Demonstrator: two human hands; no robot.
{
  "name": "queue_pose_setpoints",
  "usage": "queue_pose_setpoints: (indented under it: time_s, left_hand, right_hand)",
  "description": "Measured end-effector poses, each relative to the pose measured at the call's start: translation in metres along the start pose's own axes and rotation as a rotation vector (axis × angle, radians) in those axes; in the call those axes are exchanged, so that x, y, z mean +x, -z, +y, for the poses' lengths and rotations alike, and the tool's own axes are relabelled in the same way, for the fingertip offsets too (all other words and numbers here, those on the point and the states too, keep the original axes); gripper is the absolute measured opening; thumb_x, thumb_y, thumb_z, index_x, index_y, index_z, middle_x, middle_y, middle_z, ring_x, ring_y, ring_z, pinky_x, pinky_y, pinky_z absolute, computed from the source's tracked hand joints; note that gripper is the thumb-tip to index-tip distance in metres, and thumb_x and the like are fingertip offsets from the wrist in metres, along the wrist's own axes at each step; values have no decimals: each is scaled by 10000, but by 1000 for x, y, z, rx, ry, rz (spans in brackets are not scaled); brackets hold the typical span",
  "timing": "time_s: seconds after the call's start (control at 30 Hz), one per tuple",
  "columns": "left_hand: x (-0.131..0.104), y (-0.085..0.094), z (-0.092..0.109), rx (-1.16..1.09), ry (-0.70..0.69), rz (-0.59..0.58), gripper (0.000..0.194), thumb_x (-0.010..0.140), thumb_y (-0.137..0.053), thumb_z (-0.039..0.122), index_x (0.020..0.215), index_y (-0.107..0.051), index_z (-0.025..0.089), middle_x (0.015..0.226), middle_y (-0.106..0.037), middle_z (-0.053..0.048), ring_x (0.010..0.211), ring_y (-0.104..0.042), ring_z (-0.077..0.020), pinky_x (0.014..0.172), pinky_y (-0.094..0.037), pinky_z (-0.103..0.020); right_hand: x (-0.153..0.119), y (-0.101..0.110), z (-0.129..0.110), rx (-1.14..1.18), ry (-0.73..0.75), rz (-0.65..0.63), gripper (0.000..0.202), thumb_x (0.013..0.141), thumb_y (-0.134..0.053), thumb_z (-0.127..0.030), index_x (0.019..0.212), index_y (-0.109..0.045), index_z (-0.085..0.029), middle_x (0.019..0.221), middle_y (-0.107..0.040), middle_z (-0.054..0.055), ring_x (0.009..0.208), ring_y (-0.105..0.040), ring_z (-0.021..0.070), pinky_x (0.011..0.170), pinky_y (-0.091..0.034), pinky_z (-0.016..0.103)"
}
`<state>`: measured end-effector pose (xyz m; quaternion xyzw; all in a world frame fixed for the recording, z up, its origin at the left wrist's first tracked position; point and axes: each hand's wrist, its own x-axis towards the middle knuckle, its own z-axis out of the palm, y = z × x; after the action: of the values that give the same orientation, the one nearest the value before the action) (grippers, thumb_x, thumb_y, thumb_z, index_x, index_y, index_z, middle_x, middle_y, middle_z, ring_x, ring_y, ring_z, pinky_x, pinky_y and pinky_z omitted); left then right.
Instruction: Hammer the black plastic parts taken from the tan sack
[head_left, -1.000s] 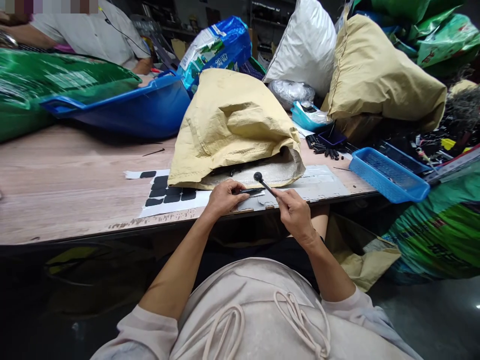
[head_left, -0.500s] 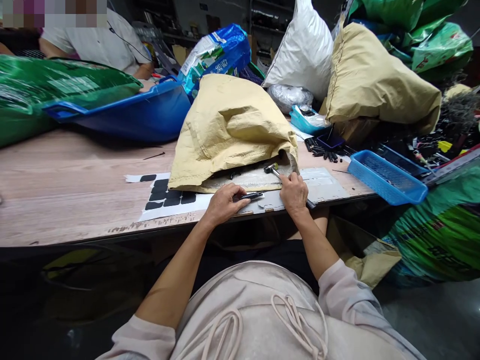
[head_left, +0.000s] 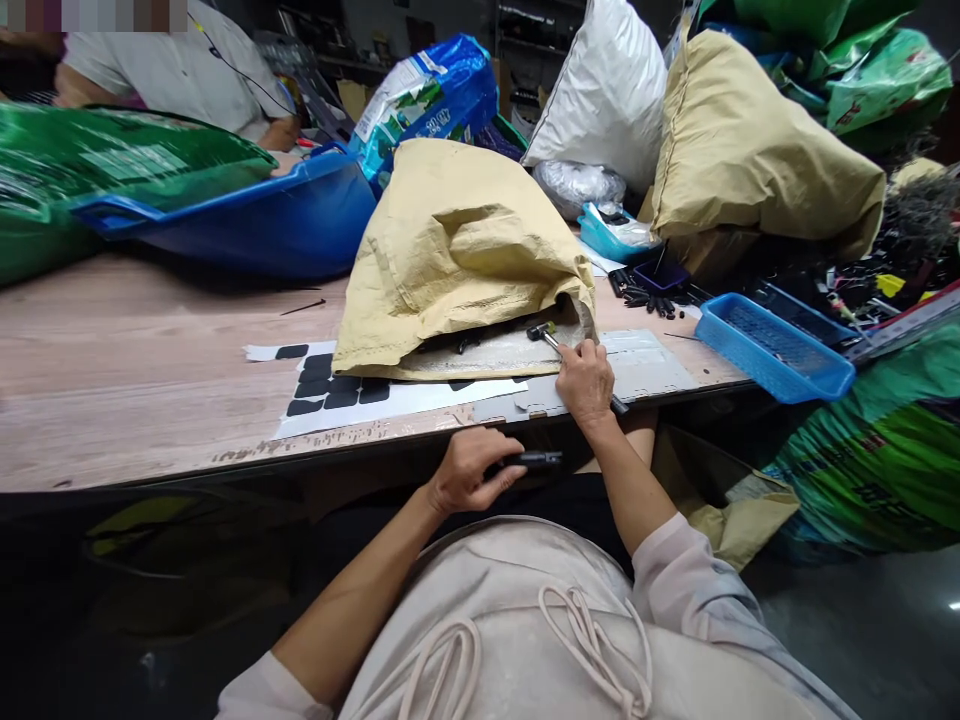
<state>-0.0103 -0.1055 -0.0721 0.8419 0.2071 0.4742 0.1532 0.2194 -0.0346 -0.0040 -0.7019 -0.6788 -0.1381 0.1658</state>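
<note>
My left hand (head_left: 474, 468) is closed round a slim black part (head_left: 538, 459), held in the air just in front of the table edge and above my lap. The part's kind is not clear. In my right hand (head_left: 586, 380) is a small hammer (head_left: 551, 340), gripped by its shaft, its head pointing at the mouth of the tan paper sack (head_left: 457, 250). That hand rests over a grey board (head_left: 645, 370) at the table's front edge. Dark pieces show inside the sack's open mouth. Left of it lies a white sheet (head_left: 420, 402) with black rounded-square stickers (head_left: 315, 370).
A blue basin (head_left: 255, 235) with a green sack (head_left: 135, 165) is at the left, near another person's arm (head_left: 281, 135). At the right are a blue plastic basket (head_left: 776, 350), small black parts (head_left: 649, 300), a second tan sack (head_left: 757, 150) and a white sack (head_left: 607, 100).
My left hand has moved down and back from the board, off the table edge, carrying the black part. My right hand stays in place with the hammer.
</note>
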Motion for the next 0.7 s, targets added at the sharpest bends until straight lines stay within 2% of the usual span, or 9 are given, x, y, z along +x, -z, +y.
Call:
queue_pose_setpoints:
  time_s: [0.07,0.13,0.2,0.23,0.33,0.47,0.53,0.6,0.7]
  left_hand:
    - [-19,-21,-5,-42,133,-135,183,1024,-645,361,1114,-724,223,787,-742,-29,645,-666,-181,652,-528,-315]
    - [-35,-38,-19,-50,376,-246,192,1017,-595,385,1083,-718,253,865,-771,-29,684,-693,-201,639,-538,-313]
    - [-46,-51,-39,-5,566,-288,173,990,-551,362,999,-697,269,883,-767,-24,745,-711,-233,659,-550,-326]
    - [-50,-56,-48,29,619,-296,153,965,-549,339,944,-682,268,850,-750,-25,764,-712,-250,673,-552,-340]
    - [-61,-61,-69,118,741,-356,83,864,-607,282,790,-632,252,751,-688,-41,772,-707,-295,710,-547,-393]
    - [-71,-59,-76,194,859,-463,93,814,-670,261,734,-630,237,813,-726,-88,879,-736,-365,831,-566,-493]
    - [-72,-58,-76,218,893,-498,47,838,-663,257,815,-688,226,955,-772,-132,1027,-737,-405,945,-554,-545]
    - [-69,-58,-74,228,920,-528,147,858,-658,261,966,-744,212,1118,-786,-168,1164,-710,-425,1032,-529,-570]
    - [-59,-58,-64,190,928,-594,289,855,-685,291,1116,-772,205,1189,-793,-170,1176,-712,-404,1030,-550,-546]
  right_hand:
    - [0,-1,0,12,1,15,384,1047,-509,-168,1268,-816,-231,1171,-670,155,1074,-519,304,833,-473,367]
    - [0,-3,1,21,1,19,386,1044,-505,-167,1267,-815,-227,1168,-673,156,1073,-516,306,831,-472,372]
    - [0,-3,1,23,-1,17,389,1043,-502,-168,1263,-817,-224,1166,-675,157,1071,-516,307,830,-475,376]
    - [0,-4,1,24,-2,20,389,1043,-500,-169,1258,-819,-225,1164,-675,156,1071,-516,307,831,-476,377]
    - [0,-5,2,31,2,39,388,1038,-505,-176,1253,-824,-231,1152,-670,155,1072,-513,308,841,-480,380]
    - [0,-4,2,40,8,37,401,1029,-514,-167,1275,-823,-237,1148,-667,152,1080,-517,310,848,-483,382]
    - [0,-3,1,31,3,21,406,1041,-507,-169,1290,-821,-237,1158,-668,152,1090,-524,311,855,-485,384]
    - [0,-1,0,18,-3,0,410,1059,-497,-178,1310,-815,-237,1178,-667,153,1100,-530,312,866,-485,389]
    - [0,0,-1,4,-7,-18,419,1074,-481,-188,1332,-807,-239,1189,-658,153,1101,-525,314,870,-480,391]
